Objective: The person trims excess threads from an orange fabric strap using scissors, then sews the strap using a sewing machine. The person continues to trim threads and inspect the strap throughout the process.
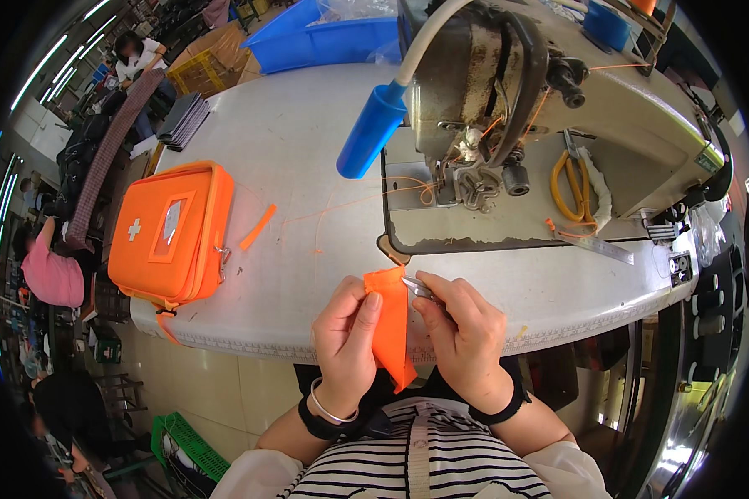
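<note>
My left hand (347,328) pinches a piece of orange fabric (389,328) between thumb and fingers. The fabric has a stitched, folded top end and hangs down to a pointed lower end. In my right hand (462,333) are small silver thread snips (419,288), mostly covered by the fingers. Their tips touch the fabric's right edge, close to the stitched end. Both hands are over the front edge of the white sewing table (308,241).
A sewing machine (491,108) with orange thread stands behind my hands. Yellow-handled scissors (570,187) lie on its bed. At left are an orange case (175,233) with a white cross and an orange strip (259,226). A blue bin (324,46) sits at the back.
</note>
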A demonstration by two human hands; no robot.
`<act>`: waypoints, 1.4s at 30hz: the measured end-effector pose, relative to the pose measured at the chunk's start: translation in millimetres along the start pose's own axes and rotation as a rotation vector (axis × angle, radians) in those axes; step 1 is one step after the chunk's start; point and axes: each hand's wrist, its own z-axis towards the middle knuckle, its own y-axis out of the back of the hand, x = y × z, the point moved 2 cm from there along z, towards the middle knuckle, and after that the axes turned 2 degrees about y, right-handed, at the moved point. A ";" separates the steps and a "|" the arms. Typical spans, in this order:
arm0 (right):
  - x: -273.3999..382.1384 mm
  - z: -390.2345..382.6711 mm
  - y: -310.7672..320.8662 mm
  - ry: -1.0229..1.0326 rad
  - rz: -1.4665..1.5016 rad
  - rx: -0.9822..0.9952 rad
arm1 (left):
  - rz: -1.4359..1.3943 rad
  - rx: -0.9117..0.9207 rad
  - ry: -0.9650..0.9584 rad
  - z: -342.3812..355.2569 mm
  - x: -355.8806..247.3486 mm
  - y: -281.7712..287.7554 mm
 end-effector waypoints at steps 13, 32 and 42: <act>-10.7 7.8 15.7 -0.248 0.286 -0.143 | -0.092 -0.025 0.054 -2.6 4.3 5.7; -2.8 2.1 0.4 0.003 0.033 0.001 | -0.157 -0.069 0.043 0.9 -3.0 -3.8; 0.6 -0.3 -2.4 -0.074 0.056 -0.080 | -0.074 0.006 0.027 1.8 -0.5 -2.8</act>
